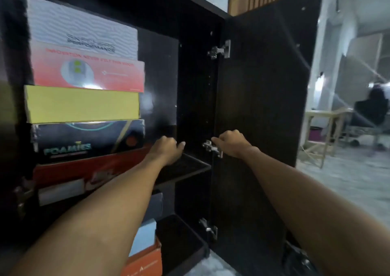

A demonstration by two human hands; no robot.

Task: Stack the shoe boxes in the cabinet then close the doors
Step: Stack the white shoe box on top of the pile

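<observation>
A dark cabinet (196, 86) stands open, its right door (263, 90) swung wide. On the upper shelf (190, 166) several shoe boxes are stacked: white (82, 27), pink-red (88, 71), yellow (82, 105), dark blue (88, 138) and, at the bottom, red (69, 174). My left hand (166, 149) hovers over the shelf just right of the stack, fingers curled, nothing seen in it. My right hand (230, 143) is by the door's middle hinge (212, 148), fingers curled, also holding nothing.
Below the shelf sit a grey box (155, 204), a light blue box (145, 237) and an orange box (143, 263). To the right of the door are a tiled floor (348, 180), a wooden table (325, 132) and a black chair (373, 109).
</observation>
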